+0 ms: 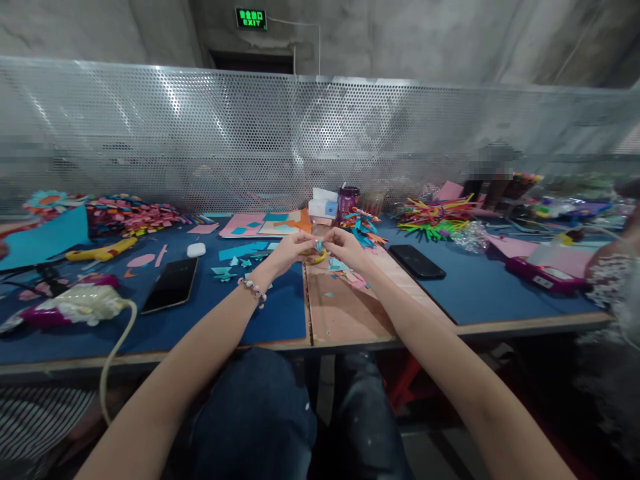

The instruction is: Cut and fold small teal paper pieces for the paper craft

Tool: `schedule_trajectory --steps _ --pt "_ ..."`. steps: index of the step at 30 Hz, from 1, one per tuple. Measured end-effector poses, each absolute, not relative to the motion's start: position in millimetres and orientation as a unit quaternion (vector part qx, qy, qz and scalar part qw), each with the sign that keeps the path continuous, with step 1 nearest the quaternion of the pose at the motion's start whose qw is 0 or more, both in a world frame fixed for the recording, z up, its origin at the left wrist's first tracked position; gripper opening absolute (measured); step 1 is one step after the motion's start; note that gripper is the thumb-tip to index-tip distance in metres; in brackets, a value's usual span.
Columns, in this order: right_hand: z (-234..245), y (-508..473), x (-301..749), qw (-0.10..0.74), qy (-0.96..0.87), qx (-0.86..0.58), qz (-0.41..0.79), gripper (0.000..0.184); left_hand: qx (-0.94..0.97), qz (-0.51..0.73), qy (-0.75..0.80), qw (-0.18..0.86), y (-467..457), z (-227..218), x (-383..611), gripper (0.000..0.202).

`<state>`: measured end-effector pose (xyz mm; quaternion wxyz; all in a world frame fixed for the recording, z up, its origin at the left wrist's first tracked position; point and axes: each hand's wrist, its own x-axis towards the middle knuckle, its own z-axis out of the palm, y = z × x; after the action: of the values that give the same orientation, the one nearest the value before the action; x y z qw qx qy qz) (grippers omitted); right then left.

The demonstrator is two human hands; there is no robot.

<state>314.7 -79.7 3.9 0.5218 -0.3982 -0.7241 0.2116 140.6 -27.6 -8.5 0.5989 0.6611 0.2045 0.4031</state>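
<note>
My left hand (294,250) and my right hand (346,248) meet above the middle of the table, fingertips pinched together. Between them is a small light-blue paper piece (319,246), partly hidden by the fingers. Just under the fingertips shows a yellow ring-shaped part (317,259); what it belongs to is hidden. Folded light-blue paper pieces (224,273) lie left of my left hand, close to a flat blue paper strip (243,251). Pink and blue paper scraps (356,280) are scattered below my right hand.
Phones (171,285) (417,261) lie on both sides. A white-and-purple power strip (75,303) with a cord is at the left, near a yellow glue gun (103,250). Stacked coloured paper (240,225), a purple cup (349,203) and a perforated metal screen (250,133) stand behind. People sit at both sides.
</note>
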Motion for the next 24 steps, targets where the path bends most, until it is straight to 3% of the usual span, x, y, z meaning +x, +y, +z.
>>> schedule_trajectory --steps 24 --pt "-4.4 -70.4 317.0 0.526 -0.735 -0.396 0.163 0.009 0.667 0.413 0.224 0.578 -26.2 -9.6 142.9 0.032"
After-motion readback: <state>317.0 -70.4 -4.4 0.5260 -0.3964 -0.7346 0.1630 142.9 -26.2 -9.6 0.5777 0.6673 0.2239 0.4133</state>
